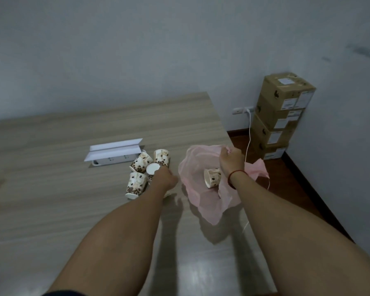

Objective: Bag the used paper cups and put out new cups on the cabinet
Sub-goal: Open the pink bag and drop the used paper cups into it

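Observation:
Several used paper cups with a coffee-bean print lie in a cluster [141, 167] on the wooden cabinet top [51, 189]. My left hand [166, 178] reaches into the cluster and closes on a cup whose white bottom [153, 168] faces me. A thin pink plastic bag [192, 167] lies open to the right. One cup [212, 177] is inside it, on its side. My right hand [231, 160] grips the bag's far rim and holds it up.
A white power strip under a folded white paper [113, 151] lies behind the cups. A white cable [248, 137] runs from a wall socket down past the cabinet's right edge. Stacked cardboard boxes [280, 116] stand in the corner on the dark floor.

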`<state>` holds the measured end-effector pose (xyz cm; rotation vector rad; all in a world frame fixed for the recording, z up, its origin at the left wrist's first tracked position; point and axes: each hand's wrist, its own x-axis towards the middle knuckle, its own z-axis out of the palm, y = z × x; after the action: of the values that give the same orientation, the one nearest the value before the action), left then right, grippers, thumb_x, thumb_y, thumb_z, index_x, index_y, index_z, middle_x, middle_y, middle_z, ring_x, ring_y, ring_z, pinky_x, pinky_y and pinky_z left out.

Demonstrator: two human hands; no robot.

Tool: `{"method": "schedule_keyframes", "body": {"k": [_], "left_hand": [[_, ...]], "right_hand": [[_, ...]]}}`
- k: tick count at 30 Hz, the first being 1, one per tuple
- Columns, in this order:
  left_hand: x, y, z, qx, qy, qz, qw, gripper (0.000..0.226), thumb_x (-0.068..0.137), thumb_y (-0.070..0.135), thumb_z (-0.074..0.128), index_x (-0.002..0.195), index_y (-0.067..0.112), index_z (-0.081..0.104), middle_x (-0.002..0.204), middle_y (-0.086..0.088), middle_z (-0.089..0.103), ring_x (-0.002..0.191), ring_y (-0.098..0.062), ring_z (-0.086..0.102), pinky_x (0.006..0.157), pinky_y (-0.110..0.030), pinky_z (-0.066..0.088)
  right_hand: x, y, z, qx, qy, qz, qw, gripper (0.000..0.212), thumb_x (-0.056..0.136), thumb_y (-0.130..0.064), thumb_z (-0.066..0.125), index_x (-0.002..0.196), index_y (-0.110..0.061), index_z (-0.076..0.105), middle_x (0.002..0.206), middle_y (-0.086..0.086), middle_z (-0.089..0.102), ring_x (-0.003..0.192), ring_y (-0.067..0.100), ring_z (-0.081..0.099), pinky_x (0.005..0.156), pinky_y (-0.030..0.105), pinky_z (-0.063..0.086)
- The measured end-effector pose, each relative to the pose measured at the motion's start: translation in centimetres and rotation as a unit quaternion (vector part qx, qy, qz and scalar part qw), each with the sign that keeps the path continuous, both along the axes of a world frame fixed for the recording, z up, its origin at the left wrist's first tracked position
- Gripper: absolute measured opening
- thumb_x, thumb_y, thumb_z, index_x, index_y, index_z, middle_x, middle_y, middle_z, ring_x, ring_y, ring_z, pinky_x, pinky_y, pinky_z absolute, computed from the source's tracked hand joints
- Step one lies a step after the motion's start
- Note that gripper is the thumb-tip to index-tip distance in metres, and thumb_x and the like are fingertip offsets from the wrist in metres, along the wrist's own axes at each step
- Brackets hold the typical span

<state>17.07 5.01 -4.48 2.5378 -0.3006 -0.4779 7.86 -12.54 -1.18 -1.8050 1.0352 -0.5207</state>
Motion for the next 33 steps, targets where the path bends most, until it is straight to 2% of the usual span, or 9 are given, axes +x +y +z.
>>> {"method": "schedule_keyframes", "body": {"k": [4, 7, 10, 13, 17, 19, 24, 28, 33], "left_hand": [[1.6, 0.7, -2.1, 0.109, 0.018, -0.060, 0.992, 0.058, 0.082, 0.013, 0.064, 0.137, 0.010, 0.047, 0.138, -0.012, 0.051, 0.130, -0.030, 0.048, 0.106, -0.034, 0.040], [2.3, 1.1, -3.9, 0.171, 0.012, -0.109, 0.979, 0.057, 0.087, 0.015, 0.059, 0.141, 0.016, 0.044, 0.149, -0.012, 0.042, 0.138, -0.030, 0.039, 0.116, -0.043, 0.030], [3.8, 1.9, -6.8, 0.189, 0.046, -0.120, 0.974, 0.056, 0.090, 0.024, 0.057, 0.143, 0.023, 0.041, 0.152, -0.013, 0.037, 0.140, -0.033, 0.036, 0.116, -0.043, 0.031], [4.4, 2.5, -8.5, 0.206, 0.054, -0.143, 0.966, 0.064, 0.085, 0.032, 0.065, 0.144, 0.029, 0.039, 0.153, -0.015, 0.032, 0.140, -0.035, 0.035, 0.115, -0.045, 0.031], [4.5, 2.6, -8.3, 0.248, -0.038, -0.165, 0.954, 0.050, 0.087, 0.023, 0.065, 0.134, 0.019, 0.047, 0.140, -0.017, 0.043, 0.130, -0.038, 0.045, 0.104, -0.045, 0.041], [4.7, 2.2, -7.7, 0.258, -0.065, -0.188, 0.945, 0.044, 0.086, 0.021, 0.063, 0.128, 0.012, 0.051, 0.132, -0.018, 0.052, 0.123, -0.037, 0.053, 0.098, -0.045, 0.046], [5.5, 0.7, -4.1, 0.245, -0.019, -0.239, 0.940, 0.064, 0.076, 0.045, 0.074, 0.119, -0.001, 0.060, 0.119, -0.016, 0.063, 0.109, -0.031, 0.062, 0.087, -0.038, 0.052], [6.1, -0.9, 0.0, 0.164, -0.022, -0.226, 0.960, 0.064, 0.072, 0.050, 0.076, 0.110, 0.000, 0.066, 0.110, -0.014, 0.068, 0.099, -0.029, 0.065, 0.079, -0.034, 0.051], [5.1, -3.9, 6.4, -0.009, -0.074, -0.214, 0.974, 0.034, 0.071, 0.036, 0.080, 0.067, 0.005, 0.066, 0.076, -0.014, 0.061, 0.075, -0.025, 0.058, 0.063, -0.027, 0.041]], "right_hand": [[1.6, 0.9, -0.6, 0.008, 0.013, -0.009, 1.000, 0.040, 0.095, -0.034, 0.040, 0.093, 0.000, 0.062, 0.095, 0.019, 0.060, 0.091, 0.033, 0.059, 0.075, 0.034, 0.041], [2.6, 1.7, -1.1, 0.014, 0.019, -0.020, 0.999, 0.030, 0.095, -0.033, 0.041, 0.086, -0.009, 0.056, 0.086, 0.011, 0.052, 0.083, 0.027, 0.053, 0.078, 0.040, 0.047], [3.3, 2.2, -2.0, 0.018, 0.035, -0.029, 0.999, 0.036, 0.096, -0.032, 0.042, 0.098, -0.001, 0.062, 0.091, 0.013, 0.057, 0.088, 0.030, 0.058, 0.081, 0.039, 0.049], [3.6, 2.5, -2.9, 0.029, 0.044, -0.038, 0.998, 0.035, 0.096, -0.032, 0.042, 0.097, -0.003, 0.062, 0.093, 0.016, 0.062, 0.089, 0.032, 0.061, 0.083, 0.042, 0.051], [4.0, 2.5, -3.7, 0.034, 0.046, -0.046, 0.997, 0.028, 0.097, -0.032, 0.042, 0.083, -0.011, 0.053, 0.074, 0.005, 0.052, 0.078, 0.024, 0.053, 0.073, 0.038, 0.046], [4.1, 2.4, -3.5, 0.031, 0.045, -0.047, 0.997, 0.028, 0.097, -0.032, 0.042, 0.084, -0.011, 0.054, 0.076, 0.006, 0.052, 0.078, 0.024, 0.053, 0.073, 0.038, 0.047], [4.0, 1.5, -2.3, 0.010, 0.038, -0.047, 0.998, 0.026, 0.094, -0.029, 0.044, 0.082, -0.009, 0.055, 0.086, 0.013, 0.054, 0.081, 0.026, 0.054, 0.075, 0.041, 0.048], [3.4, 0.4, -0.4, 0.001, 0.031, -0.047, 0.998, 0.030, 0.091, -0.029, 0.044, 0.063, -0.020, 0.044, 0.083, 0.011, 0.049, 0.078, 0.023, 0.047, 0.072, 0.035, 0.041], [2.2, -1.4, 1.8, 0.004, 0.037, -0.050, 0.998, 0.035, 0.093, -0.033, 0.042, 0.091, -0.006, 0.064, 0.096, 0.020, 0.062, 0.089, 0.031, 0.060, 0.075, 0.029, 0.038]]}}
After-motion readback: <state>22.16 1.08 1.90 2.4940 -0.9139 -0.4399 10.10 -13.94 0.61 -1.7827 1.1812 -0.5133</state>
